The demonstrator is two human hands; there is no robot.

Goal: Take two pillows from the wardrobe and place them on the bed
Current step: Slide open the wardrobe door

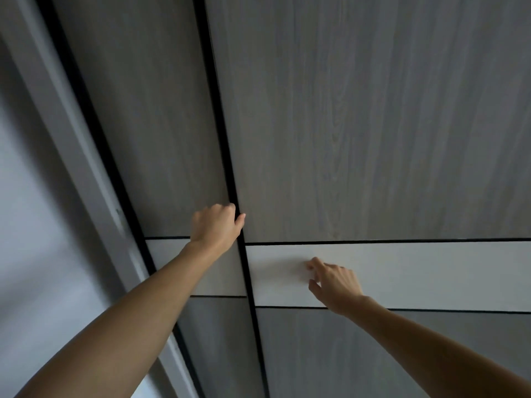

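The wardrobe fills the view, its two grey wood-grain sliding doors both closed. My left hand (216, 228) hooks its fingers into the black vertical gap at the edge of the right door (359, 124), thumb resting on that door's face. My right hand (334, 284) presses its fingertips flat against the white horizontal band (431, 274) of the same door, fingers slightly spread, holding nothing. The left door (149, 116) sits behind the gap. No pillows and no bed are in view.
A pale grey frame post (86, 173) runs along the wardrobe's left side, with a plain white wall (28, 225) beyond it. Black trim lines divide the door panels.
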